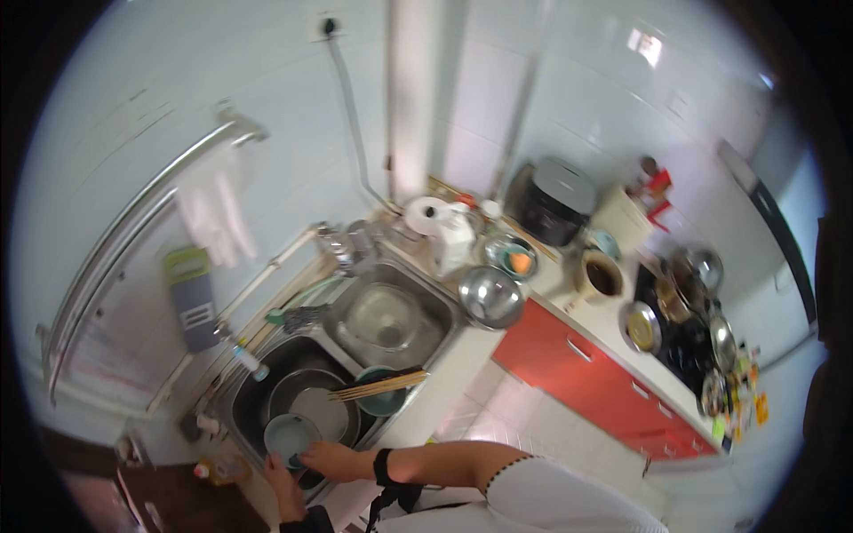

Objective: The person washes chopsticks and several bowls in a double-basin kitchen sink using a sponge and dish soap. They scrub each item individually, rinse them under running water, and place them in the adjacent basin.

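My left hand (282, 485) grips the near left rim of a pale blue-green bowl (290, 434), tilted over the left basin of a steel double sink. The fingers of my right hand (333, 461) are curled at the same bowl's right rim. A small dark green patch shows beside those fingertips; whether it is a cloth or part of the bowl is unclear. Under the bowl, a large metal pan (320, 408) sits in the left basin (250, 360). Several chopsticks (383, 386) lie across a green bowl (381, 403) at the sink's front edge.
The right basin (426, 320) holds a round, pale basin (383, 314). A faucet (243, 360) reaches over the left basin. A steel bowl (492, 298) stands right of the sink. Farther right are a rice cooker (556, 200) and a stove (686, 346). A yellow bottle (230, 470) lies at left.
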`<act>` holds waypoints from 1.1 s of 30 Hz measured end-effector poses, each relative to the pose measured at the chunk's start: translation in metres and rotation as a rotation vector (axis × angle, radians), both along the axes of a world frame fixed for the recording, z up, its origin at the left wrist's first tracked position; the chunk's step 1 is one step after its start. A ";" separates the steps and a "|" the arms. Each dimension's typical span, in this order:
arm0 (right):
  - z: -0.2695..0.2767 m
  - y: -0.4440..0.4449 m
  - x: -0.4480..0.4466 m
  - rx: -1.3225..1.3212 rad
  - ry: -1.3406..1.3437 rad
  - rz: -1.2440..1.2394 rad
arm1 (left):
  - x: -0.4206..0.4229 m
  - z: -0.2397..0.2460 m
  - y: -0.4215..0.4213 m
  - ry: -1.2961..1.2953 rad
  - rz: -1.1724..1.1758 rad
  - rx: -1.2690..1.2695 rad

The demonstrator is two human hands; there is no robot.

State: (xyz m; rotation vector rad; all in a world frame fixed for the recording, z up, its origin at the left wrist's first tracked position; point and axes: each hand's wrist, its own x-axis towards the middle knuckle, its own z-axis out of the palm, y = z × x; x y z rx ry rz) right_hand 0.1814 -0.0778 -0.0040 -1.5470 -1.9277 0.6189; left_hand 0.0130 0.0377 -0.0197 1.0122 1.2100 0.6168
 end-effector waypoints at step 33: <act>0.083 -0.082 0.215 -0.040 1.537 -0.829 | -0.015 0.021 -0.013 -0.144 0.046 -0.167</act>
